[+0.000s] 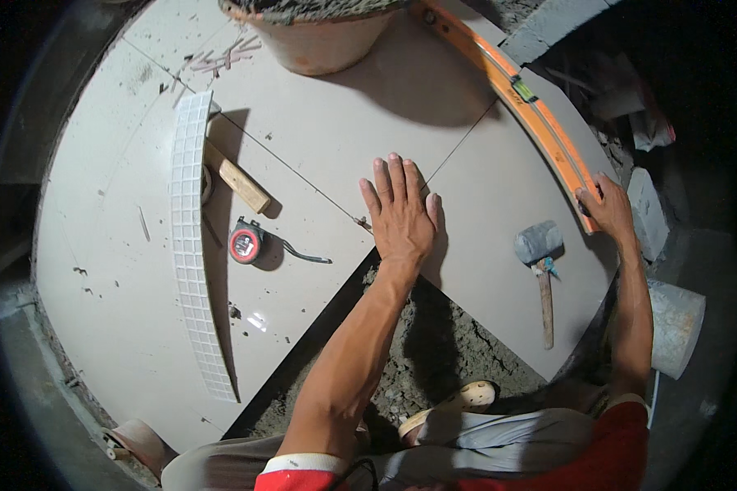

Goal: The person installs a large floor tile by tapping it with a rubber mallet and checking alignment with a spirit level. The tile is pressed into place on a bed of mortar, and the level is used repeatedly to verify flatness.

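Observation:
My left hand (402, 214) lies flat with fingers stretched on the pale floor tiles (319, 131), close to where their joints meet. At the right, my right hand (610, 211) grips the near end of an orange spirit level (540, 123). The level runs away from me along the tiles' right side, a green vial in its upper edge. A rubber mallet (540, 245) with a grey head and wooden handle rests on the tile between my two hands. Left of my left hand lies a red and black tape measure (246, 244) with a dark strap.
A bucket of mortar (323, 39) stands on the far tiles. A white-gridded strip of tile (190, 237) stands on edge at the left, a wooden handle (241, 184) beside it. Rough mortar (450, 344) fills the gap before me. A white pipe (675, 327) lies right.

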`<action>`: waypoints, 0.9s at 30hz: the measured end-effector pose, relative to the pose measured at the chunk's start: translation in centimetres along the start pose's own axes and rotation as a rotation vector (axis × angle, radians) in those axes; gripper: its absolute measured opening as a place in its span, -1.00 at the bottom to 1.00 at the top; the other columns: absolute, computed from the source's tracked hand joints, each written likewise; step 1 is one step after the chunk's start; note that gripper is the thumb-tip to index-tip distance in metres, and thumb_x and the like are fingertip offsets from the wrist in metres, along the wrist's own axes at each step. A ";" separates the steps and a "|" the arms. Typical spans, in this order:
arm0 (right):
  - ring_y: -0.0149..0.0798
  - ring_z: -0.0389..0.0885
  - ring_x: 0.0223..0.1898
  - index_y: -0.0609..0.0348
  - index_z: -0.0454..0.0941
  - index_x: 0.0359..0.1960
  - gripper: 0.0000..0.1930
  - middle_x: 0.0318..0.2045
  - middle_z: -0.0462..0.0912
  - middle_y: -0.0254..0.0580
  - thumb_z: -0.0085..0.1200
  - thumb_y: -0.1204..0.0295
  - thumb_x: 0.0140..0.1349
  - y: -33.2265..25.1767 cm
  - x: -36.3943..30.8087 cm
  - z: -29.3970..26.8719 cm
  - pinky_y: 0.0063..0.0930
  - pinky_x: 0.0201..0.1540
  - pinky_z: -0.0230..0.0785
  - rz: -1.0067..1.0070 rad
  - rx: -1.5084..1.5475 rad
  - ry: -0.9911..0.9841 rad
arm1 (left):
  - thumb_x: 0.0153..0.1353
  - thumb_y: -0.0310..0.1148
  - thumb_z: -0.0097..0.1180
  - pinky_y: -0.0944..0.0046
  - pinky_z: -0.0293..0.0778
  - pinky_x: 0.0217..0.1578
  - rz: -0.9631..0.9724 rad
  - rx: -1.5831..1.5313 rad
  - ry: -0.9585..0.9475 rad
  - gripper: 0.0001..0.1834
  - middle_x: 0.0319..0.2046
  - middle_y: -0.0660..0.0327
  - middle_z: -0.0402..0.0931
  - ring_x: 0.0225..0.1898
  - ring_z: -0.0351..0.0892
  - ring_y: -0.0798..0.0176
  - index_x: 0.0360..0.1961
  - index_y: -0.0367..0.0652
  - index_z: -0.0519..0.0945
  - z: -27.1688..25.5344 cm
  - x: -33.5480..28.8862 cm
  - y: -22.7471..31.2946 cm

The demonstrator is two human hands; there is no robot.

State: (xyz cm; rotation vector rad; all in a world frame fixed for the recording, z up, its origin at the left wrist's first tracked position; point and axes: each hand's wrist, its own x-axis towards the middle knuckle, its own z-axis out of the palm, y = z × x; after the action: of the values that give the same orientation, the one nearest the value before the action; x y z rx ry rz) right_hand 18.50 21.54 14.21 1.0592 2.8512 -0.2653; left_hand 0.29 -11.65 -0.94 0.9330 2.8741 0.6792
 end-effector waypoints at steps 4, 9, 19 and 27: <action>-0.21 0.67 -0.34 0.32 0.64 -0.22 -0.58 -0.39 0.68 -0.01 0.30 0.11 0.24 -5.3 -3.2 -1.8 -0.22 -0.26 0.49 -0.054 0.099 -0.038 | 0.51 0.02 -0.16 -0.31 -0.36 0.59 0.020 -0.001 0.033 -0.23 0.61 -0.07 0.03 0.66 -0.22 -0.18 0.56 -0.27 0.20 0.3 0.0 -0.2; -0.24 0.66 -0.38 0.26 0.56 -0.35 -0.56 -0.43 0.66 -0.05 0.33 0.06 0.25 -11.3 -6.1 0.1 -0.24 -0.31 0.48 -0.013 0.318 -0.091 | 0.50 0.02 -0.15 -0.31 -0.36 0.59 0.040 -0.018 0.055 -0.24 0.60 -0.08 0.04 0.66 -0.20 -0.19 0.55 -0.27 0.21 0.8 -0.4 -0.4; -0.03 0.64 -0.39 0.31 0.44 -0.35 -0.56 -0.45 0.60 0.08 0.35 0.15 0.19 -23.8 -6.3 9.3 -0.03 -0.27 0.46 -0.082 0.808 0.006 | 0.58 0.26 -0.27 -0.07 0.35 0.35 -0.386 -1.340 -0.257 -0.15 0.25 -0.26 0.51 0.30 0.54 -0.11 0.43 -0.37 0.39 -5.3 1.7 -1.1; 0.19 0.67 -0.14 0.44 0.47 -0.09 -0.56 -0.22 0.64 0.24 0.25 0.26 0.24 -26.0 -6.0 11.8 0.01 -0.07 0.51 -0.516 0.905 -0.096 | 0.33 0.00 0.35 0.32 0.37 -0.54 -0.401 -0.894 -0.474 -0.45 -0.53 0.25 0.53 -0.53 0.49 0.39 -0.17 -0.40 0.57 -11.7 6.6 -3.3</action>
State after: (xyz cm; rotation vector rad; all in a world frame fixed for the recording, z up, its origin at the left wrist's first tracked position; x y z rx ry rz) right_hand 6.24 -3.92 6.88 0.2859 2.8485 -1.6845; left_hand -8.97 -14.85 8.81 0.3058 1.9059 1.2916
